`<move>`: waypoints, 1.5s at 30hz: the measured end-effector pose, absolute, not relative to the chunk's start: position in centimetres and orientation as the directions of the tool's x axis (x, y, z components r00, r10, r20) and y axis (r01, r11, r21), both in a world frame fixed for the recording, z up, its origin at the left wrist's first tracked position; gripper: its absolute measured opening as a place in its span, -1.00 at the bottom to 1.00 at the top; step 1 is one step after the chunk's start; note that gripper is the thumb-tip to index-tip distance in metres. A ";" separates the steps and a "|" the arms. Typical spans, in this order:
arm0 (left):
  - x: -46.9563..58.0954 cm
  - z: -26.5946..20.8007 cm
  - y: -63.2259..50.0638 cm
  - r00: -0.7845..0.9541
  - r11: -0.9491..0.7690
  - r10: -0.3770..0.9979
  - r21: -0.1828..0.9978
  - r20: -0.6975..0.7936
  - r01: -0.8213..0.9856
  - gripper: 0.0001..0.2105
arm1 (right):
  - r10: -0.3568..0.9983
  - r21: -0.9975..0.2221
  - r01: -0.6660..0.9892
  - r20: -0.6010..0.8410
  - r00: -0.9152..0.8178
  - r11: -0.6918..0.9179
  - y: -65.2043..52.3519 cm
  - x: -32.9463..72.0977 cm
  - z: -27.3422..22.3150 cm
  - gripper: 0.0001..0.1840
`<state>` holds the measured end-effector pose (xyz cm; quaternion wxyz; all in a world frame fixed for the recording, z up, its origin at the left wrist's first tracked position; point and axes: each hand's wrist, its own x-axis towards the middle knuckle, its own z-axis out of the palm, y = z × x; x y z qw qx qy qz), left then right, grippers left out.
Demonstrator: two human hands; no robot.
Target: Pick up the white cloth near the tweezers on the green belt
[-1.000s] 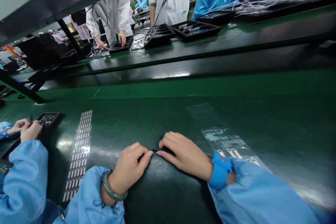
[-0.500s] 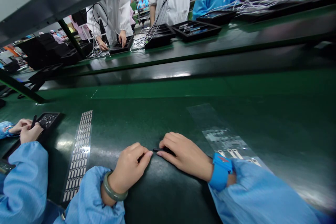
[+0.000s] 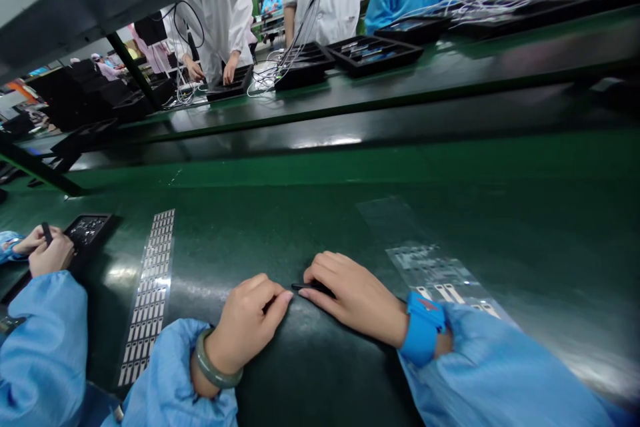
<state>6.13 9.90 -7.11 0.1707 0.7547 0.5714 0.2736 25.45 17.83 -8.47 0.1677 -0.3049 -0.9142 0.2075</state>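
Observation:
My right hand [image 3: 345, 290], with a blue strap round its wrist, rests low over the dark green bench and pinches a small, thin black piece [image 3: 313, 288]. The left end of that piece sticks out towards my left hand [image 3: 253, 320], whose thumb and forefinger are pressed together just beside it. Whether something tiny sits between those left fingertips is too small to make out. Right of my right hand lies a clear sheet [image 3: 433, 270] with a few pale stickers left at its near end. Left of my left hand lies a long sheet of stickers [image 3: 149, 293] in rows.
At the left, a co-worker's hands [image 3: 50, 247] hold a black piece beside a black tray [image 3: 93, 230] of small parts. Across the bench runs a raised green shelf [image 3: 320, 107] with black trays [image 3: 375, 53] and white cables [image 3: 270, 77]. People in white and blue coats stand behind it.
My hands and the black piece have barely moved. The co-worker's hands at the left have shifted a little to the left, away from their tray.

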 end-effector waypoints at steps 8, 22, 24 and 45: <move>6.2 -7.0 10.0 0.206 -0.306 0.950 0.560 0.235 0.770 -0.77 | 0.627 -0.477 0.486 0.194 -0.754 0.732 17.8 25.5 -8.6 -0.78; 6.0 -7.3 9.9 0.236 -0.365 0.924 0.508 0.302 0.780 -0.81 | 0.576 -0.279 0.508 0.292 -0.763 0.815 17.6 25.3 -8.9 -0.71; 5.8 -7.4 10.0 0.211 -0.367 0.918 0.516 0.336 0.774 -0.86 | 0.544 -0.137 0.533 0.345 -0.765 0.835 17.4 25.2 -9.0 -0.66; 4.6 -8.2 -4.8 0.697 -0.255 0.656 0.785 -0.289 0.565 -0.79 | 0.565 -0.791 0.498 -0.243 -0.788 0.355 -1.8 31.5 -2.6 -0.66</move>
